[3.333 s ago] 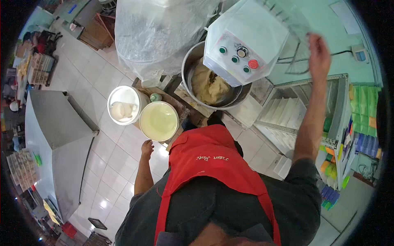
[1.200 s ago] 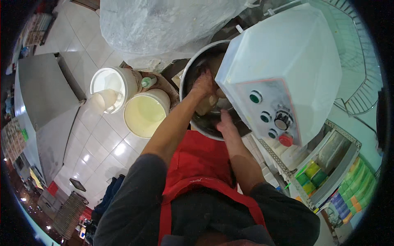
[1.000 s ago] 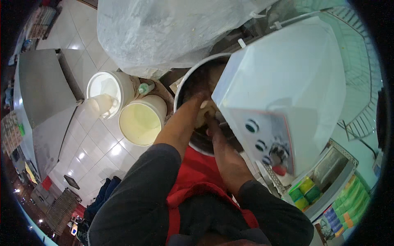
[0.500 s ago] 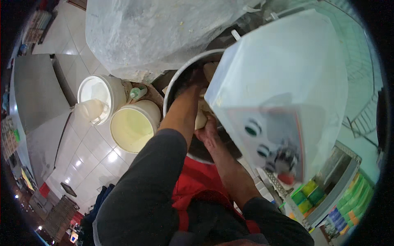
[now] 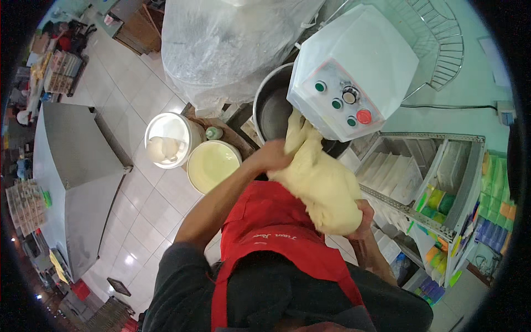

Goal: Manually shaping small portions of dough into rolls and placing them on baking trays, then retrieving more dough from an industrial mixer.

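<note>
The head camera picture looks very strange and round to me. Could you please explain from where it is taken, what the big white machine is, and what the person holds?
The picture comes from a wide fisheye camera worn on the person's head, looking straight down, so straight edges bend near the rim. At the bottom you see the person's own body in a red apron.

The white machine with coloured buttons looks like a dough mixer; its metal bowl sits under it.

The person lifts a large lump of pale yellow dough, one end of which reaches up under the machine's head. The left hand grips it near the top, and the right hand supports it from below.

On the tiled floor beside the mixer stand two white buckets: one holds something pale, the other looks yellowish inside. A grey metal table is at the left.
</note>
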`<state>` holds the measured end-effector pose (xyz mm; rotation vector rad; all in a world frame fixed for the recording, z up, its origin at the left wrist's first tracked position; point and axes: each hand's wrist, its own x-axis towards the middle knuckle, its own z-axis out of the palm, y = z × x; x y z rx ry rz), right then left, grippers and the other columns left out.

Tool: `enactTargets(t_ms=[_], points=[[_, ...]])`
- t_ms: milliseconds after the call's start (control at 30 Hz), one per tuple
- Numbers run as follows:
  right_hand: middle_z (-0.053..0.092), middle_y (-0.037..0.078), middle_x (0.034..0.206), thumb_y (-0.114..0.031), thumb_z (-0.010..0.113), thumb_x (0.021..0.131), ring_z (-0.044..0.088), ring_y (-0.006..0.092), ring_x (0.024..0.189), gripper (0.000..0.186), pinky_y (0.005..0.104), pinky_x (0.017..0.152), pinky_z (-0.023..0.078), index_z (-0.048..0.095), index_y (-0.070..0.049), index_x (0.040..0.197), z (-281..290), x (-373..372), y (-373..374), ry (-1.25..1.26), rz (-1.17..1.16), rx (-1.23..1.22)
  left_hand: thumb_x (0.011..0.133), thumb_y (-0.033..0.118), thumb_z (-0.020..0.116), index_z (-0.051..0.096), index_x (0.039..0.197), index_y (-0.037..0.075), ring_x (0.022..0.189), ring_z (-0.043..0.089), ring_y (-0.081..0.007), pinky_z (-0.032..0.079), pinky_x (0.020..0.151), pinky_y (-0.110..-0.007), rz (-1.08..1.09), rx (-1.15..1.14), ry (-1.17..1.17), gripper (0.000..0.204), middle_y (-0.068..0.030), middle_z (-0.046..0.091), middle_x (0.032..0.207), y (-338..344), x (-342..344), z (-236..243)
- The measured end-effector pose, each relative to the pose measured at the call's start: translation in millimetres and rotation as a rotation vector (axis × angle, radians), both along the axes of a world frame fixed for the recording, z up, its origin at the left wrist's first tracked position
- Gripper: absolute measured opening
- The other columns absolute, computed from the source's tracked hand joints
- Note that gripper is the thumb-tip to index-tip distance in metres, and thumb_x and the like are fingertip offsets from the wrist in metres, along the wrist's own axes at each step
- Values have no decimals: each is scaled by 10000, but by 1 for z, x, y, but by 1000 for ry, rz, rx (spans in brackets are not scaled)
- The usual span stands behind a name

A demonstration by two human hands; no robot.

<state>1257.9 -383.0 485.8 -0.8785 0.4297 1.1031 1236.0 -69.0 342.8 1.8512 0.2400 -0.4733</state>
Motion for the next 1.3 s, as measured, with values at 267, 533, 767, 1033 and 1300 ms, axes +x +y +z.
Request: enactTargets(t_ms=[267, 533, 767, 1033, 1300], points=[[648, 156, 1399, -245, 641, 1062, 673, 256, 1246, 508, 453, 1023, 585, 510, 7, 1483, -61, -27, 186, -85, 504, 192, 1126, 370, 531, 524, 1539, 68, 1159, 705, -253, 593, 987, -403, 941, -1709, 185, 512, -129, 658, 1420, 9, -165, 5], [750, 153, 885, -71, 657, 946, 730, 198, 797, 267, 376, 735, 596, 656, 42, 1188, -31, 8, 165, -940, 725, -439, 1082, 289, 643, 478, 1562, 79, 1366, 596, -282, 493, 1154, -460, 1012, -1337, -247, 549, -140, 619, 1480, 0, -142, -152], [667, 206, 1333, -414, 604, 1064, 640, 321, 1269, 548, 486, 1126, 504, 575, -35, 1458, -419, 157, 75, -14, -204, -374, 1073, 284, 656, 480, 1559, 77, 1367, 595, -282, 492, 1154, -457, 974, -1290, -251, 557, -141, 619, 1479, -5, -106, -207], [643, 180, 1411, -483, 522, 1069, 620, 341, 1312, 600, 502, 1144, 493, 558, -56, 1489, -419, 112, 146, -102, -259, -119, 1061, 279, 671, 482, 1555, 74, 1367, 594, -282, 490, 1155, -454, 914, -1183, -253, 567, -141, 619, 1479, -7, -123, -238], [616, 149, 1500, -562, 429, 1074, 597, 364, 1361, 668, 520, 1164, 482, 538, -81, 1526, -300, 82, 102, -348, -344, 189, 1050, 274, 686, 484, 1551, 71, 1367, 593, -281, 488, 1156, -451, 751, -1140, -355, 577, -141, 619, 1479, -30, -151, -214]])
